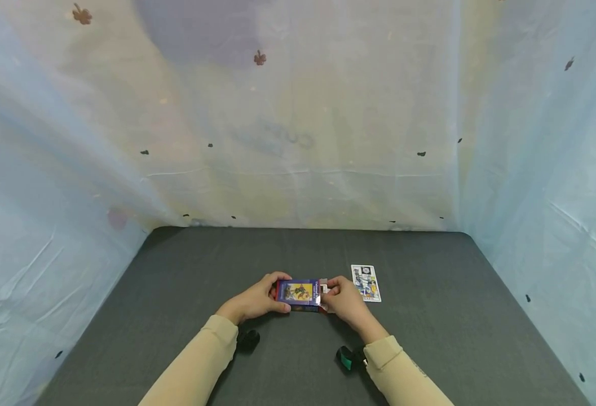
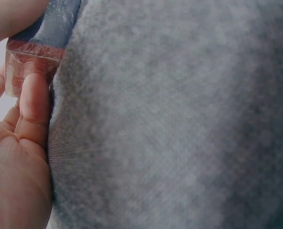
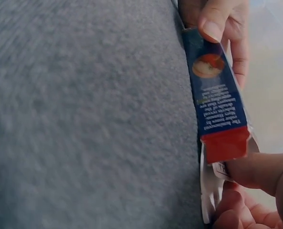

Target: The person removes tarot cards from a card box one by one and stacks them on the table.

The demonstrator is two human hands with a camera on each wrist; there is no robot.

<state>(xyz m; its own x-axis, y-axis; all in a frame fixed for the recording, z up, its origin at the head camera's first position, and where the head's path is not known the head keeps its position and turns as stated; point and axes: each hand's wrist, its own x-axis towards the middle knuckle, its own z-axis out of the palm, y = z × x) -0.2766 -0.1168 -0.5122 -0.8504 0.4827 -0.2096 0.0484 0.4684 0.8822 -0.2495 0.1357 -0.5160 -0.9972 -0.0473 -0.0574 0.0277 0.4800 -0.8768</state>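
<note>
A blue card box [image 1: 298,292] with a yellow picture on its front lies on its side over the grey table. My left hand [image 1: 262,294] grips its left end between thumb and fingers; the left wrist view shows a fingertip on the box's red end [image 2: 32,62]. At the open right end, my right hand [image 1: 347,301] pinches a white-edged card [image 3: 222,171] jutting from the box. A red side flap [image 3: 226,145] hangs out beside the thumb there. A loose illustrated card [image 1: 366,288] lies face up just beyond the right hand.
The dark grey table [image 1: 216,254] reaches back to a pale plastic curtain [image 1: 303,118] that hangs behind and on both sides. A black strap [image 1: 248,341] sits by the left wrist, and a black device with a green patch [image 1: 345,359] by the right wrist.
</note>
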